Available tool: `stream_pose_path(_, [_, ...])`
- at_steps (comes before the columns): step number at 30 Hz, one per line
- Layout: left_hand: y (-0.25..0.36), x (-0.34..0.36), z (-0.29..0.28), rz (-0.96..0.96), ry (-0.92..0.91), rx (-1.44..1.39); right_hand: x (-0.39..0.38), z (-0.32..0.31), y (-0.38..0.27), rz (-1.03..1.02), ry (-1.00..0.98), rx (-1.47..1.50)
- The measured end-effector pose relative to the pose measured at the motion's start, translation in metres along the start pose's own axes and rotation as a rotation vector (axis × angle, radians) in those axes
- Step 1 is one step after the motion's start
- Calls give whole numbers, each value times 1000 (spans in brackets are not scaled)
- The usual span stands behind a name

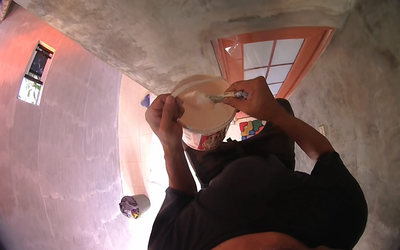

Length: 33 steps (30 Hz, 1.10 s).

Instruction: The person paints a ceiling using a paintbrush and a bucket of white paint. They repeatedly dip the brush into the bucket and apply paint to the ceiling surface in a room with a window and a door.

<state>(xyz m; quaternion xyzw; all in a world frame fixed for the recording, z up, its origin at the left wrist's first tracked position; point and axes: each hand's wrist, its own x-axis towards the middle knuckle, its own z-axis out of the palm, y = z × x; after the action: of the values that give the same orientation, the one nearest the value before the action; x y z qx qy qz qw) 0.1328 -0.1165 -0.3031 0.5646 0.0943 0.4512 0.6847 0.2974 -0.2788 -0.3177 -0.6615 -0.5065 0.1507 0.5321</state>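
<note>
Head view is looking down over a dark shirt (253, 193) filling the lower middle, with both forearms rising from it toward a pail (204, 112) held out in front of the chest. Left hand (164, 117) is gripping the pail at its left rim, fingers (170, 109) curled shut over the edge and thumb pressing on the outside wall. Right hand (257, 99) is closing around a brush handle (229, 95), fingers wrapped tight, knuckles facing up; the handle is pointing left across the pail's mouth, and its tip is dipping into the pale, creamy paint (203, 109) inside. Whether bristles are showing I cannot tell, as the tip is blurring into the paint. Pail is sitting between the two hands, touching both, tilted slightly toward the camera; its lower wall is carrying a printed label (207, 140) in red, white and dark patches, partly hidden by the left wrist.

Below and left of the pail, on the bright tiled floor (136, 153), a small white bucket (135, 205) is lying on its side with a crumpled, multicoloured wrapper at its mouth, well apart from the hands. Just right of the pail's base a mat (252, 127) of coloured patches is showing. Farther off, a small blue thing (145, 100) is resting on the floor. Beyond it, an orange-framed door (277, 63) with glass panes is standing in rough grey walls (382, 102), and a small window (35, 73) is opening high on the left wall.
</note>
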Motion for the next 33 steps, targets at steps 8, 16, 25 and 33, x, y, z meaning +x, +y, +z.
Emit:
stream_pose_path(8, [2, -1, 1, 1, 46, 54, 13, 2, 2, 359, -95, 523])
stream_pose_path(16, [-9, 0, -13, 86, 52, 83, -5, 38, 34, -388, 254, -164])
stream_pose_path(25, [-19, 13, -16, 54, 33, -32, -22, -22, 2, 213, 166, 575])
stream_pose_path(33, [-19, 11, -24, 63, 108, 34, -65, -169, -1, -77, 848, 452])
